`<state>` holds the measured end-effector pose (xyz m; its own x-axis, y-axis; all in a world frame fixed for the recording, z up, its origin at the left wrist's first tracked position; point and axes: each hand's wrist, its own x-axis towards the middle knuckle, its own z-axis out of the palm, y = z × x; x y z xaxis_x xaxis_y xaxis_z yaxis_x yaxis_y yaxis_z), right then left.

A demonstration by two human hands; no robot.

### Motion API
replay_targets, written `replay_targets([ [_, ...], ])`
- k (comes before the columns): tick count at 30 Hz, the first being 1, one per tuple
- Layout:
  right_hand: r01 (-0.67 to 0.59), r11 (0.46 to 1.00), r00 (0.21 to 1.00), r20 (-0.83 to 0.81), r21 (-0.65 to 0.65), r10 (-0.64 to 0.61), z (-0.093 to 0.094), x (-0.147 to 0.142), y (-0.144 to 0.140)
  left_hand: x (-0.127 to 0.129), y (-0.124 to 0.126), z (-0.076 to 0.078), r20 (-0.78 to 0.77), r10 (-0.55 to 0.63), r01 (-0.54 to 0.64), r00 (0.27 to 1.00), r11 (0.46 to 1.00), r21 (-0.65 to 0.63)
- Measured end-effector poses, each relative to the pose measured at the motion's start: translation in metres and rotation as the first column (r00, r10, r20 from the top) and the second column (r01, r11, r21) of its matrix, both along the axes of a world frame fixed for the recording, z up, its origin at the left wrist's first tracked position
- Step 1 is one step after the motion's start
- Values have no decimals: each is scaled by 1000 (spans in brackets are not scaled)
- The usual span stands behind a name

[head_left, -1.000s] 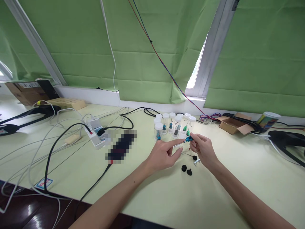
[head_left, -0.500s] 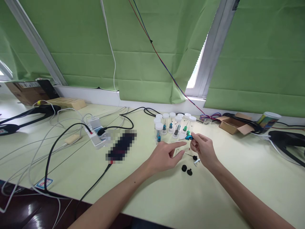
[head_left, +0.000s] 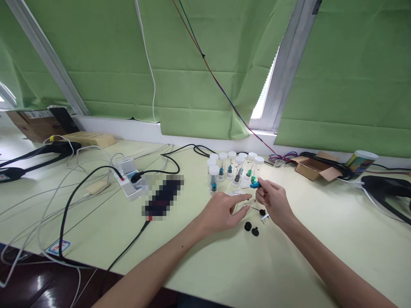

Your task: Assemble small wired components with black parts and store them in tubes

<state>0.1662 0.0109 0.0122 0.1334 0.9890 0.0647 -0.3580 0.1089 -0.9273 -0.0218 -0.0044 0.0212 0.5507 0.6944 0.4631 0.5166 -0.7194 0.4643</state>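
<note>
In the head view, my right hand (head_left: 272, 199) pinches a small shiny blue piece (head_left: 255, 185) between thumb and fingertips, with a thin needle-like shaft pointing left from it. My left hand (head_left: 223, 211) is beside it, lower and to the left, thumb and index finger apart and nothing visible between them. Below the hands lie a black round knob (head_left: 248, 226), a black stemmed disc (head_left: 255, 231), another black knob (head_left: 262, 212) with a thin rod, and a small silver piece (head_left: 265, 217). Behind stand several clear white-capped vials (head_left: 213, 179) holding blue, green or dark needle-like pieces.
A blurred dark phone-like thing (head_left: 163, 196) with a cable lies left of my hands. Further left are a white power strip (head_left: 128, 182) and tangled cables. At the back right stand an open cardboard box (head_left: 311, 169) and a printed canister (head_left: 361, 164).
The blue piece has turned slightly in my right fingertips. My left index fingertip has dropped a little. The small parts and vials stay where they were.
</note>
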Motion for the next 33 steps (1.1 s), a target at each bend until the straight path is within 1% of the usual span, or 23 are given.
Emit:
replay_targets([
  [3, -13, 1000, 1000, -12, -1, 13, -2, 0, 1, 0, 1, -3, 6, -5, 5, 1000, 1000, 11],
  [7, -43, 999, 999, -18, -5, 43, -5, 0, 1, 2, 3, -6, 50, -12, 10, 999, 999, 39],
  [12, -95, 995, 995, -28, -22, 94, -7, 0, 2, 3, 4, -4, 95, -36, 26, 995, 995, 96],
  [18, -133, 990, 989, -74, -40, 130, -5, -1, 2, 4, 5, -4, 137, -17, -2, 990, 991, 135],
  [28, -196, 978, 976, -113, -73, 187, -5, -1, 2, 3, 7, -8, 200, 8, -33, 980, 992, 125],
  [33, -221, 973, 969, -125, -68, 211, -5, -2, 1, 2, 7, -8, 240, 49, -77, 970, 991, 109],
])
